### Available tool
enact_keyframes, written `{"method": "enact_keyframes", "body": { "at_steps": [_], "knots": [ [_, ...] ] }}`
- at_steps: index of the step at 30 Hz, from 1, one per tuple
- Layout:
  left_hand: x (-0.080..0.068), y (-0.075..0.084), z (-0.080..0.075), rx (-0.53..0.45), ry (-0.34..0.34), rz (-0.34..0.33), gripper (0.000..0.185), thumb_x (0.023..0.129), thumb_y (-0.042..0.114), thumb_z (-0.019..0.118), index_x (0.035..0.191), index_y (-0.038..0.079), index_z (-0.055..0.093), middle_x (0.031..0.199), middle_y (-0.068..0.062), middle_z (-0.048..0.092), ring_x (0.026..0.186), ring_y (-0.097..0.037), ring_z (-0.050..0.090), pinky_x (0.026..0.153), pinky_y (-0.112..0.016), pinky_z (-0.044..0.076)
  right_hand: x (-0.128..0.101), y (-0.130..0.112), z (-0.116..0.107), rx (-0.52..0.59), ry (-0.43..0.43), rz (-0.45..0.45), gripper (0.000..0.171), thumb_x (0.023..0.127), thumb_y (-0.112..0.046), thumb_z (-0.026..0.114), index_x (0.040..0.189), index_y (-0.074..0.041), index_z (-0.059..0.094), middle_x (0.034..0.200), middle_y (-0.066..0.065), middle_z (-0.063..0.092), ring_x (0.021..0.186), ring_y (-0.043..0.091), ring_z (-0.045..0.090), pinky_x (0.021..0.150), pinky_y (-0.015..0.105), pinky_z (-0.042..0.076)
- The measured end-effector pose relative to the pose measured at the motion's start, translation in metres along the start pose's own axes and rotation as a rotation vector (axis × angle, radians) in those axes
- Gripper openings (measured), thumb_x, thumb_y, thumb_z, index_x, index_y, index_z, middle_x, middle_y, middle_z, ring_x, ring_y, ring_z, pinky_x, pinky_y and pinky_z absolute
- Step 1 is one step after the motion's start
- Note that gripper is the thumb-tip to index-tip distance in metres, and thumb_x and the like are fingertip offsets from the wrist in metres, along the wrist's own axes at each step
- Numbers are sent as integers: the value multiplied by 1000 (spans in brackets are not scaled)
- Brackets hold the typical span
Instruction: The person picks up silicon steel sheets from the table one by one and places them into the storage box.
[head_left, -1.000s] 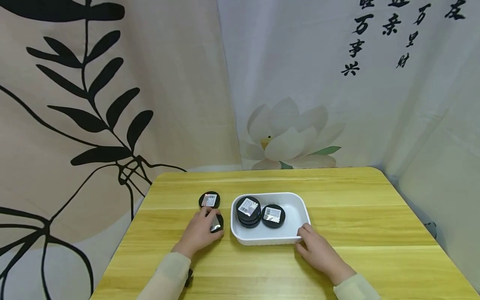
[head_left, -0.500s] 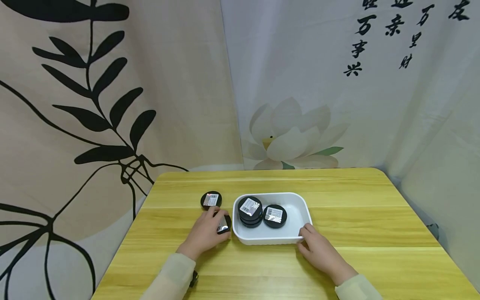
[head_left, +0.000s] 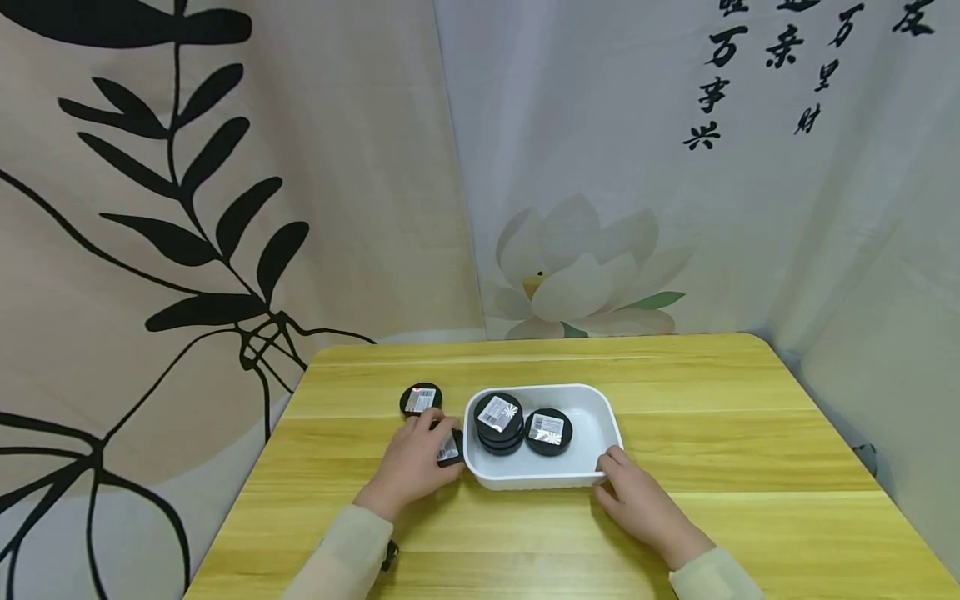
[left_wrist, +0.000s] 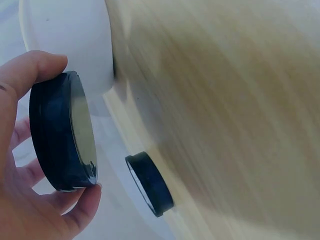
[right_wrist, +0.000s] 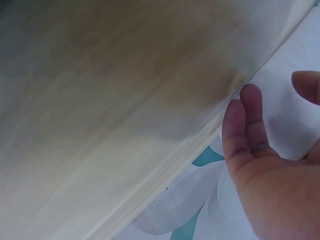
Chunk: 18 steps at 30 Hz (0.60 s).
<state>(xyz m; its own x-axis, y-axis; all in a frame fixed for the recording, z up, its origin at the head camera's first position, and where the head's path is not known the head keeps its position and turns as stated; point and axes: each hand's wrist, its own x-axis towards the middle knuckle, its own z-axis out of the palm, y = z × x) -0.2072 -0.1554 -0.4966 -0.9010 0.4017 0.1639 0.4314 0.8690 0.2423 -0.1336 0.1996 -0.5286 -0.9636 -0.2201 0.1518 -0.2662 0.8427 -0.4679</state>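
Observation:
A flat round black container [head_left: 448, 449] with a barcode label is held between the thumb and fingers of my left hand [head_left: 412, 462], right by the tray's left wall. The left wrist view shows this container [left_wrist: 56, 132] tilted on edge, its pale underside facing the table. My right hand [head_left: 643, 506] grips the near right corner of a white tray [head_left: 591, 417], fingertips over the rim. Inside the tray, a stack of black containers [head_left: 498, 417] stands at the left, with a single black container [head_left: 548, 432] beside it. Another black container [head_left: 420, 398] lies on the table behind my left hand.
The wooden table [head_left: 750, 467] carries the tray near its middle. A small dark object [head_left: 390, 555] shows beside my left sleeve, partly hidden. A printed curtain [head_left: 360, 208] hangs behind the table's far edge.
My left hand has carried the black container a short way right, up to the tray's left side. The right hand keeps its place on the tray corner.

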Motion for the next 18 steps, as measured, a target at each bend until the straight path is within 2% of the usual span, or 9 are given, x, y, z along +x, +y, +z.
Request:
{"method": "enact_keyframes", "body": {
  "at_steps": [5, 9, 18],
  "knots": [
    [1, 0, -7, 9, -4, -6, 56, 79, 43, 80, 130, 27, 61, 134, -5, 55, 119, -35, 54, 100, -56, 46, 0, 0, -1, -7, 1, -9, 13, 91, -15, 71, 92, -19, 58, 94, -10, 46, 78, 7, 47, 71, 25, 46],
    [2, -1, -11, 13, 19, -5, 54, 80, 42, 79, 128, 28, 61, 134, -5, 55, 121, -35, 54, 100, -54, 46, 0, 0, -1, -13, -1, -9, 14, 91, -16, 71, 91, -20, 57, 94, -10, 46, 79, 7, 47, 72, 25, 47],
    [4, 5, -20, 21, 61, 49, 53, 82, 40, 78, 129, 26, 60, 134, -7, 55, 119, -35, 55, 100, -53, 46, -1, 1, 0, -12, 10, -20, 15, 91, -15, 71, 91, -19, 57, 94, -10, 46, 79, 7, 47, 72, 26, 47]
  ]
}}
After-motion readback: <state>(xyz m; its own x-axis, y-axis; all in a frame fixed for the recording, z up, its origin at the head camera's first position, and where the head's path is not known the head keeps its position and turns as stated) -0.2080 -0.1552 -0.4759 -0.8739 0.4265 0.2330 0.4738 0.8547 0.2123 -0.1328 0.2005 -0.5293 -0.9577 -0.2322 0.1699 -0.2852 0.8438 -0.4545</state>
